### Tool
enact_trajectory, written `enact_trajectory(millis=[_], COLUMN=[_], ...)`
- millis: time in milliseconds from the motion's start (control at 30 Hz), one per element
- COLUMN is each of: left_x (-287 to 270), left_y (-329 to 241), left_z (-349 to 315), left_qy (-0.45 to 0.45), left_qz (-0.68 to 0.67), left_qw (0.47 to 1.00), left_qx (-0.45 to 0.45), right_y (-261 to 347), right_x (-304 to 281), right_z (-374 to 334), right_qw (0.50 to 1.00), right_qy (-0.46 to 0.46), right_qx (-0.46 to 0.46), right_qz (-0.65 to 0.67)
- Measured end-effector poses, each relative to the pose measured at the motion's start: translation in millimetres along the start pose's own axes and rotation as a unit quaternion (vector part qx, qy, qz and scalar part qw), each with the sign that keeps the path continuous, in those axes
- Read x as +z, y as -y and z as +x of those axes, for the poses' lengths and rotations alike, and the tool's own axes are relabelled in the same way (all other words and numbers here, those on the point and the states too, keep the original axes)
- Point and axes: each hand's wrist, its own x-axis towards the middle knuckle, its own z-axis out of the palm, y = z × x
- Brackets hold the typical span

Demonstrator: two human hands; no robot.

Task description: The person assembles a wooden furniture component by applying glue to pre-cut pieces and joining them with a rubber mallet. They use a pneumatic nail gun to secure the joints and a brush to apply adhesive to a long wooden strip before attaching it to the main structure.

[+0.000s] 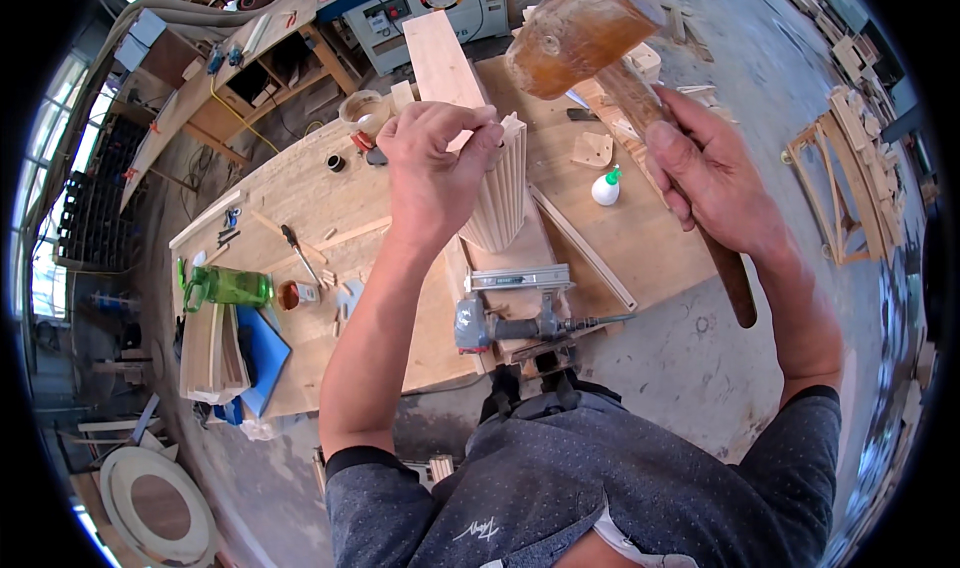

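Note:
My right hand grips the handle of a wooden mallet, whose large head is raised above the workbench. Opposite it, my left hand is closed in a pinch at the upper end of a fluted wooden piece. Whatever sits between those fingertips is too small to make out. A smooth, pale timber block stands just beyond the left hand. On the near side of the fluted piece lie a metal bar-like fitting and a grey power tool with a long bit.
A white bottle with a green tip stands to the right, near a wooden strip. Leftward lie a screwdriver, a green drinking bottle and a blue panel. A machine cabinet is beyond the bench.

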Motion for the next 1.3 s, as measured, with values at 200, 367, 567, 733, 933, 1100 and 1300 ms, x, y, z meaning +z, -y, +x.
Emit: enact_trajectory(millis=[200,367,567,733,933,1100,1300], left_x=[0.5,-3.4,8.9,38.5,37.0,35.2,33.1], left_y=[-6.9,-5.5,7.9,22.0,37.4,41.4,46.8], left_z=[4.2,3.7,-34.3,-60.5,-70.9,-66.7,-66.5], left_qy=[0.019,0.064,-0.101,-0.061,-0.034,-0.016,-0.016], left_qz=[0.050,0.095,0.024,-0.138,-0.140,-0.141,-0.165], left_qw=[0.998,0.993,0.994,0.969,0.959,0.958,0.963], left_qx=[0.017,0.038,-0.036,-0.195,-0.245,-0.248,-0.213], right_y=[10.4,21.4,9.7,11.1,51.0,18.9,-54.7], right_x=[5.7,9.3,10.1,24.1,15.7,30.9,-14.7], right_z=[1.6,2.2,6.0,22.4,21.6,30.3,-18.8], right_qw=[1.000,1.000,0.990,0.955,0.989,0.959,0.990], right_qy=[0.009,-0.004,-0.036,0.007,-0.051,-0.001,-0.031], right_qx=[-0.012,0.002,-0.121,-0.146,-0.088,-0.108,0.102], right_qz=[0.003,-0.013,-0.069,-0.258,-0.103,-0.262,-0.090])
